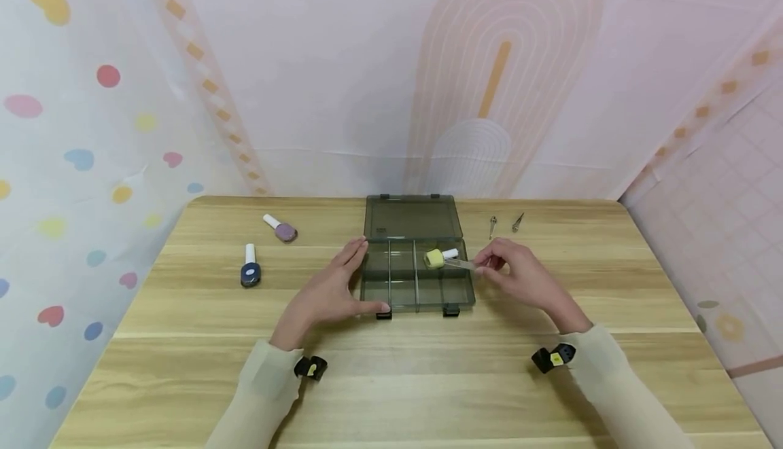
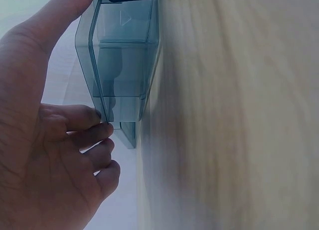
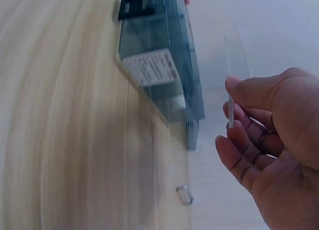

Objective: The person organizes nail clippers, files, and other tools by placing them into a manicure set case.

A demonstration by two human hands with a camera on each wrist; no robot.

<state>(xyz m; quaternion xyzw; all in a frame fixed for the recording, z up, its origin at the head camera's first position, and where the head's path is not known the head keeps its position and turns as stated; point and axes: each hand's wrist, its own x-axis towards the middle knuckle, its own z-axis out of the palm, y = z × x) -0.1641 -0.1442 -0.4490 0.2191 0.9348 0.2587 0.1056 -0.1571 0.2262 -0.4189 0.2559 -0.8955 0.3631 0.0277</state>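
A smoky see-through compartment box [image 1: 404, 299] stands on the table with its lid [image 1: 412, 218] folded back. My left hand [image 1: 330, 293] holds it by the left side, thumb at the front edge near a latch and fingertips at the back corner. In the left wrist view those fingers [image 2: 102, 153] are bent, some touching the box wall. My right hand [image 1: 514, 269] pinches a thin clear plastic strip [image 1: 460, 264], like a divider, over the box's right side; it stands edge-on in the right wrist view [image 3: 230, 90]. A yellow nail polish bottle [image 1: 434, 259] with a white cap lies in the back right compartment.
Left of the box lie a purple nail polish bottle [image 1: 285, 232] and a dark blue one [image 1: 250, 274]. Two small metal pieces [image 1: 493, 227] lie near the back edge at the right. A printed cloth [image 1: 342, 96] hangs behind the wooden table [image 1: 428, 381].
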